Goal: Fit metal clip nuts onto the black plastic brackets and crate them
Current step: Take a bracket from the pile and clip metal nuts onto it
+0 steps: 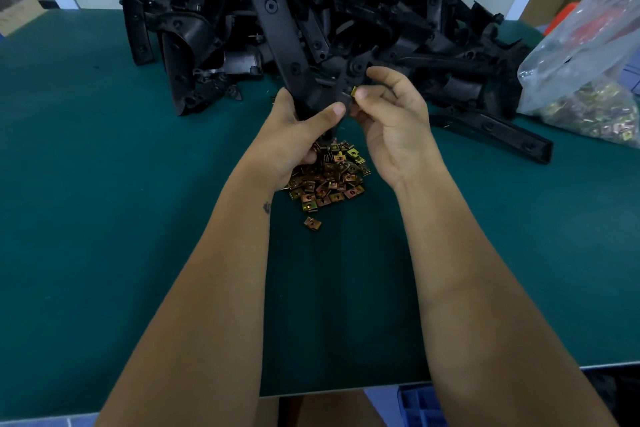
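Note:
My left hand [298,135] grips the lower end of a long black plastic bracket [277,24] that stands tilted up over the table. My right hand [391,121] pinches a yellowish metal clip nut [354,91] against a tab of that bracket, beside my left thumb. Under both hands a heap of brass-coloured clip nuts [329,177] lies on the green mat, with one stray nut [312,224] nearer to me.
A big pile of black brackets [398,17] fills the far middle of the green table [121,218]. A clear plastic bag of clip nuts [588,80] lies at the right. A blue crate [420,406] shows below the near table edge. Cardboard boxes stand far right.

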{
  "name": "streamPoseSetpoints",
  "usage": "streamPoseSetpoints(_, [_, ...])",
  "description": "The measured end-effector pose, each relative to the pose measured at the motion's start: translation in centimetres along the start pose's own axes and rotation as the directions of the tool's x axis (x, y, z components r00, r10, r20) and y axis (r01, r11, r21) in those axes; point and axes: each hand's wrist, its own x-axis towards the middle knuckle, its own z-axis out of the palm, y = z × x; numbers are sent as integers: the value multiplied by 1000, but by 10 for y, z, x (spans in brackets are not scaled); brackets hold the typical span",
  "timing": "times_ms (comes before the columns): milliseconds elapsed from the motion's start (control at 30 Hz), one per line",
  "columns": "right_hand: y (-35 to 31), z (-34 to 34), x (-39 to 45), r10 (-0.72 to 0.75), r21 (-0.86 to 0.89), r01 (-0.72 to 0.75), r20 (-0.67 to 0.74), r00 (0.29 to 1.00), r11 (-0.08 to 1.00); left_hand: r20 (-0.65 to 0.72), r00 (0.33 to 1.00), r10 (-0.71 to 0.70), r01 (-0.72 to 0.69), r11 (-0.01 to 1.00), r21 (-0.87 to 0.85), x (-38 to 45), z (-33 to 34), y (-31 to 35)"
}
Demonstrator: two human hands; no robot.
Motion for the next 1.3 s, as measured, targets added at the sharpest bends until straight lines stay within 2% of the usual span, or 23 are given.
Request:
streamPoseSetpoints(300, [-1,3,-2,12,-30,-11,14,1000,999,8,1000,1,-1,999,48,0,0,-1])
streamPoseSetpoints(500, [0,9,-1,8,-42,-7,38,999,999,-7,1000,-19,16,955,-297,0,3,-3])
streamPoseSetpoints(600, [-1,7,-1,8,-259,-10,-11,1000,966,-48,999,-22,-2,889,-457,0,1,-1])
streamPoseSetpoints(667, [-2,5,-1,-21,-514,-23,-80,997,858,-87,996,-35,-19,832,-555,1,-3,0])
streamPoseSetpoints(767, [-2,-1,-3,-57,-818,-52,-103,993,572,-124,990,-65,-27,778,-627,3,-7,-1])
streamPoseSetpoints(900, [-2,-1,-6,90,-984,-120,-108,990,134,-142,985,-98,-10,787,-616,4,-6,-2])
streamPoseSetpoints(967, [-2,0,-7,169,-995,-95,-92,981,9,-139,984,-109,3,799,-601,3,-4,-2])
streamPoseSetpoints(1033, [-2,1,-6,184,-997,-68,-61,981,32,-136,984,-112,10,805,-594,4,-3,-2])
streamPoseSetpoints(1200, [6,-5,-1,117,-979,20,44,992,202,-130,986,-109,12,812,-584,6,-2,-3])
streamPoseSetpoints(1300, [14,-8,3,36,-940,42,58,998,339,-131,985,-110,12,809,-588,6,-2,-4])
